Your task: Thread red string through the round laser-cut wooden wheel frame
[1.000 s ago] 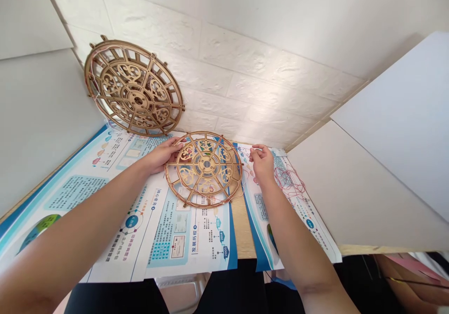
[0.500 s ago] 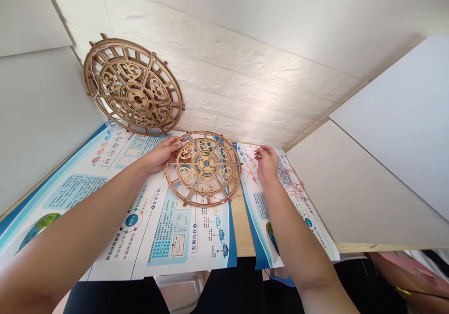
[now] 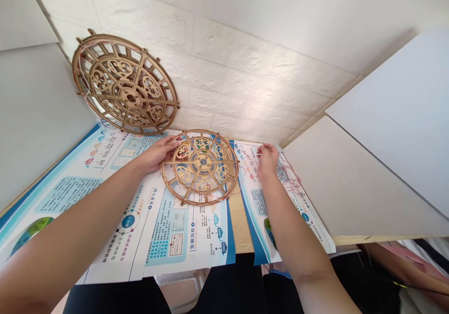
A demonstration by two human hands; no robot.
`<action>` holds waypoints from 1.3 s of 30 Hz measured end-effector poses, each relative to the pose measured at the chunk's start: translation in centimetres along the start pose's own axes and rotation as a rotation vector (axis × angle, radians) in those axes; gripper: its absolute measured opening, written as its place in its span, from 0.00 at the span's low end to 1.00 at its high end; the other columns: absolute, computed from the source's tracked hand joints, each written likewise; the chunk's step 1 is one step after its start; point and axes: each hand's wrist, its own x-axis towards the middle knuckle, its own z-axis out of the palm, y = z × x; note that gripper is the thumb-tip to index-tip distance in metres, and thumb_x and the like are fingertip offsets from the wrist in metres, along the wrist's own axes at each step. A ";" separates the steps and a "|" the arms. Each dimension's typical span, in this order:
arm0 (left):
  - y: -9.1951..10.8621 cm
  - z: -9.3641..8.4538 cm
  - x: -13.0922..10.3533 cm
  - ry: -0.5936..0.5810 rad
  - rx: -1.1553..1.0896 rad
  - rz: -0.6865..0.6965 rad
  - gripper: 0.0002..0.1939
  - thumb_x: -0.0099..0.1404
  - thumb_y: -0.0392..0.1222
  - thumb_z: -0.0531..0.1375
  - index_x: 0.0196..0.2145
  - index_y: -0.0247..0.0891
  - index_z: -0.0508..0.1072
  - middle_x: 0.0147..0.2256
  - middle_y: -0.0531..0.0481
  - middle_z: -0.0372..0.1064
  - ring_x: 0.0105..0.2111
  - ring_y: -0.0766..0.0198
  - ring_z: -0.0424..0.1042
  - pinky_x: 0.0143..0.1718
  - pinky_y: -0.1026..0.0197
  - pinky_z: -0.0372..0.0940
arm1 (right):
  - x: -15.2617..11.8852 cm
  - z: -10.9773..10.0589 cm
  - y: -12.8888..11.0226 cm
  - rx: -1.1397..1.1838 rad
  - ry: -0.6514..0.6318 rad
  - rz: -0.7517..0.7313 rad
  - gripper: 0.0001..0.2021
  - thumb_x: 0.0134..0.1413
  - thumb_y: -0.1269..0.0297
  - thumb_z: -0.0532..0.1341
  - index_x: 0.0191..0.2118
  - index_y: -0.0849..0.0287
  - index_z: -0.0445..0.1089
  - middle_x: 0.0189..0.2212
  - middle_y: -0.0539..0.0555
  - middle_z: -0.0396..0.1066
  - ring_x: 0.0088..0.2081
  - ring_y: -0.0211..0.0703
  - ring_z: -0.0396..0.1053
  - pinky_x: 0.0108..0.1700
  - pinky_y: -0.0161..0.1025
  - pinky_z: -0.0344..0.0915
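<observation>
A round wooden lattice wheel [image 3: 203, 161] with a hub and scroll cut-outs is held tilted over the printed sheets. My left hand [image 3: 162, 153] grips its upper left rim, with the thumb on top. Thin wire runs along the rim and trails off its right side. To the right of the wheel, my right hand [image 3: 268, 157] is closed in a pinch; what lies between its fingertips is too small to make out. Beside that hand is a loose tangle of thin reddish wire [image 3: 288, 178] on a sheet.
Several similar wooden wheels [image 3: 130, 96] lean stacked against the white brick-patterned wall [image 3: 228, 80] at the back left. Printed sheets [image 3: 129, 253] cover much of the wooden table [image 3: 242, 225]. White panels stand on both sides. Another person's arm [image 3: 396, 265] shows at lower right.
The view has shifted slightly, so the whole scene sits a little further left. My left hand still grips the wheel, and my right hand stays pinched beside it.
</observation>
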 end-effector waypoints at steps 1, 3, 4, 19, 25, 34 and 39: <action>0.0 0.0 0.0 0.004 0.003 -0.001 0.13 0.68 0.32 0.61 0.50 0.37 0.74 0.42 0.42 0.78 0.35 0.59 0.80 0.37 0.58 0.78 | 0.1 0.0 0.0 0.000 0.008 -0.002 0.09 0.47 0.62 0.62 0.35 0.54 0.62 0.26 0.46 0.67 0.29 0.39 0.67 0.32 0.36 0.63; 0.0 0.0 0.0 0.008 0.005 -0.003 0.12 0.69 0.32 0.60 0.49 0.37 0.74 0.42 0.42 0.78 0.35 0.59 0.80 0.37 0.58 0.78 | 0.2 -0.2 0.1 -0.002 0.028 -0.008 0.09 0.48 0.63 0.62 0.34 0.54 0.62 0.26 0.46 0.66 0.29 0.39 0.66 0.31 0.36 0.62; -0.1 0.0 0.0 0.006 0.003 -0.004 0.11 0.69 0.32 0.60 0.48 0.37 0.74 0.42 0.42 0.78 0.35 0.59 0.80 0.37 0.58 0.78 | 0.3 -0.3 0.1 -0.003 0.038 -0.010 0.09 0.48 0.63 0.62 0.34 0.54 0.61 0.25 0.46 0.66 0.29 0.39 0.66 0.30 0.35 0.61; -0.2 -0.1 0.2 0.000 -0.010 -0.009 0.13 0.69 0.31 0.60 0.51 0.37 0.74 0.42 0.42 0.78 0.34 0.59 0.80 0.36 0.59 0.78 | 0.5 -1.0 0.2 -0.027 0.055 -0.105 0.12 0.55 0.58 0.64 0.36 0.53 0.59 0.21 0.41 0.60 0.21 0.37 0.57 0.26 0.36 0.54; -0.1 -0.1 0.2 0.011 0.001 -0.006 0.12 0.67 0.31 0.62 0.49 0.38 0.74 0.41 0.43 0.79 0.35 0.59 0.80 0.36 0.59 0.78 | 0.2 -1.1 -0.1 -0.084 0.015 -0.118 0.14 0.57 0.53 0.65 0.38 0.52 0.60 0.20 0.41 0.58 0.20 0.38 0.55 0.26 0.38 0.55; 0.3 0.6 0.0 0.053 0.039 -0.045 0.13 0.70 0.31 0.59 0.51 0.38 0.73 0.37 0.45 0.79 0.32 0.61 0.80 0.33 0.62 0.77 | -0.2 -0.9 -0.6 -0.089 -0.081 -0.151 0.19 0.55 0.47 0.66 0.38 0.53 0.59 0.17 0.39 0.54 0.19 0.37 0.49 0.24 0.37 0.47; 0.4 0.7 -0.1 0.068 0.053 -0.053 0.14 0.70 0.31 0.59 0.52 0.38 0.73 0.37 0.45 0.79 0.33 0.61 0.80 0.33 0.63 0.77 | -0.2 -0.9 -0.6 -0.117 -0.093 -0.151 0.17 0.57 0.48 0.63 0.39 0.53 0.59 0.19 0.40 0.55 0.20 0.37 0.51 0.25 0.37 0.49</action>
